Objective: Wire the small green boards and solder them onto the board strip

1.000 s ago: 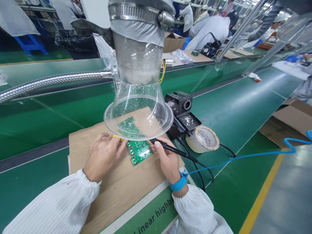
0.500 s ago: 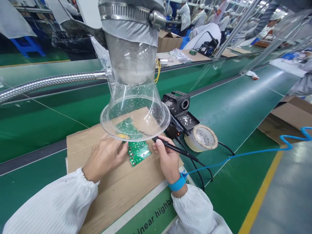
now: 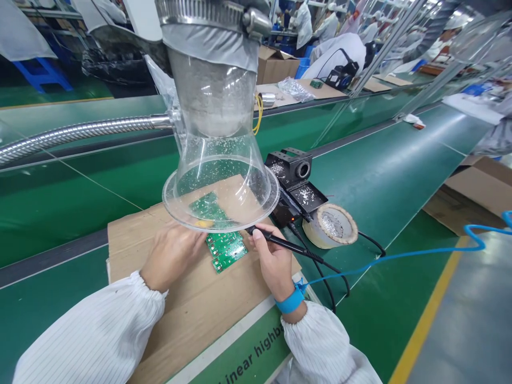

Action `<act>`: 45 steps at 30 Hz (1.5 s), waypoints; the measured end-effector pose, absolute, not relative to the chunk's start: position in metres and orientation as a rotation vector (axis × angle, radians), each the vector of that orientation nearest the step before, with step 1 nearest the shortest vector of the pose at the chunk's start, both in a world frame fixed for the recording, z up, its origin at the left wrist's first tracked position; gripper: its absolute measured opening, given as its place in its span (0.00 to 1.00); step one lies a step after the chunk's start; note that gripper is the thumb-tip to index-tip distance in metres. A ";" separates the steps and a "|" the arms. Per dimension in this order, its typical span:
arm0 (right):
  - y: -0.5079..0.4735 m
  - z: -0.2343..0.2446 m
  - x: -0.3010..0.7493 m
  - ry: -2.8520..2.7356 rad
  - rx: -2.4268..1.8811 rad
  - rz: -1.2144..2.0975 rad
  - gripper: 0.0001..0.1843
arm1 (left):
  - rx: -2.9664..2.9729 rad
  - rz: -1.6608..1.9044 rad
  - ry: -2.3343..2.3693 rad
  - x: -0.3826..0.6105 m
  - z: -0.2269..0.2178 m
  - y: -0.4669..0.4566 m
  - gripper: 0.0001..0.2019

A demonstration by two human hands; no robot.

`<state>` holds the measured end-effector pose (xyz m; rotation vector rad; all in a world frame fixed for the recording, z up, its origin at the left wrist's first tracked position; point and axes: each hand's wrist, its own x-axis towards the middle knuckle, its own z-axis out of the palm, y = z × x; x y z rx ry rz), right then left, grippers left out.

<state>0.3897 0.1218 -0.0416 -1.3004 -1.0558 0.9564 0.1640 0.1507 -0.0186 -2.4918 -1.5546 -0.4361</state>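
To work well here, the right hand (image 3: 276,261) should guide the iron (image 3: 286,244) lightly, with its tip under the hood (image 3: 219,141), and the left should not come near the hot end. The right fingers are closed around the iron's handle; the tip I cannot see clearly. The left hand (image 3: 172,253) has its fingers bent close together, near a yellow piece (image 3: 204,223) behind the hood's rim; whether they grip it, I cannot tell. The board (image 3: 229,249) lies flat on cardboard (image 3: 188,309), between both hands. It is green and shiny, long, with small metallic parts at its left edge.
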 end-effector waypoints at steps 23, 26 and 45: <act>0.121 -0.048 0.390 -1.091 -1.289 0.982 0.14 | -2.521 -0.456 -1.594 0.173 -0.015 0.155 0.16; 0.121 -0.048 0.390 -1.089 -1.290 0.983 0.14 | -2.547 -0.426 -1.648 0.174 -0.015 0.156 0.17; 0.123 -0.053 0.391 -1.070 -1.298 0.984 0.17 | -2.454 -0.410 -1.496 0.180 -0.013 0.164 0.15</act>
